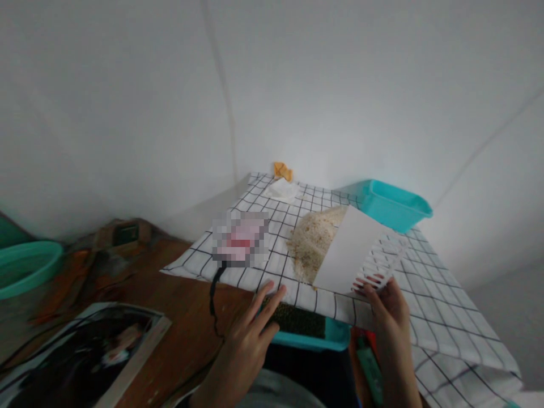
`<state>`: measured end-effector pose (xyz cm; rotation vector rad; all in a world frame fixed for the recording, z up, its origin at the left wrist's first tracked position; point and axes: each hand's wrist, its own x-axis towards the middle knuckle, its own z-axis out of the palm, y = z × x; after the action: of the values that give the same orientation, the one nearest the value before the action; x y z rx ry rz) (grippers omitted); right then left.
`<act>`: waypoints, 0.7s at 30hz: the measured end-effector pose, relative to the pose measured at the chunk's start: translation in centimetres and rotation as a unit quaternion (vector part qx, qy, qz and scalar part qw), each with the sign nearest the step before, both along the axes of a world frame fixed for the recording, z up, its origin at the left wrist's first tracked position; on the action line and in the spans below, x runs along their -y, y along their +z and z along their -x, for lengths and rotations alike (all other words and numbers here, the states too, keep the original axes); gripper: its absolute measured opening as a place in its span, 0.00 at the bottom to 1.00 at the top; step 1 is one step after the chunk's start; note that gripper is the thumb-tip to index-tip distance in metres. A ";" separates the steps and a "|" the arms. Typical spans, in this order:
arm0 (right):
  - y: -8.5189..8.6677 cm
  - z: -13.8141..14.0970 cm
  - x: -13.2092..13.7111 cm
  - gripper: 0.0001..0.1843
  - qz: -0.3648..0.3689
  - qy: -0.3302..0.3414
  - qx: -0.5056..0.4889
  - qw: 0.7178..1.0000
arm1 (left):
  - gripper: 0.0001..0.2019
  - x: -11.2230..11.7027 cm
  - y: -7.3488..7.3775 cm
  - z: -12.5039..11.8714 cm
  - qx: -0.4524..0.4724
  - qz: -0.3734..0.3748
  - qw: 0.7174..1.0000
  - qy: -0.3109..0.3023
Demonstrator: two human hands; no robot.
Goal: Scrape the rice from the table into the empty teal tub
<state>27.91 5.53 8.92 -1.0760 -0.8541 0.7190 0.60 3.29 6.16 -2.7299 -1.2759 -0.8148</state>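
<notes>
In the head view, my right hand [391, 309] grips the near end of a flat white plastic panel with a slotted part [351, 249]. The panel is tilted and its left edge stands against a heap of pale, beige grains [312, 241], hiding the heap's right side. My left hand [250, 337] is empty, its fingers apart, at the near edge of the checked cloth [280, 277]. Below its fingertips is a turquoise tray [312, 341] holding small dark green grains [300, 320].
A turquoise basin [395, 207] stands on the cloth at the back right. A pixelated pinkish flat object [242, 238] with a black cord [213, 294] lies left. White crumpled paper [283, 190] and an orange wrapper [283, 171] are behind. A picture board [123, 351] lies lower left.
</notes>
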 end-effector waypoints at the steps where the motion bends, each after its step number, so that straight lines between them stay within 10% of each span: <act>1: 0.0 0.0 0.1 0.14 0.002 0.002 -0.003 1.000 | 0.14 0.0 0.1 0.0 0.001 -0.002 1.000 0.001; 21: 0.2 -0.1 0.5 0.15 0.022 0.048 0.000 0.999 | 0.14 -0.1 -0.1 0.0 0.006 0.010 1.000 -0.008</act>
<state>27.97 5.04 9.08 -1.0800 -0.8984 0.8214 0.58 3.38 6.02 -2.7592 -1.2728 -0.8238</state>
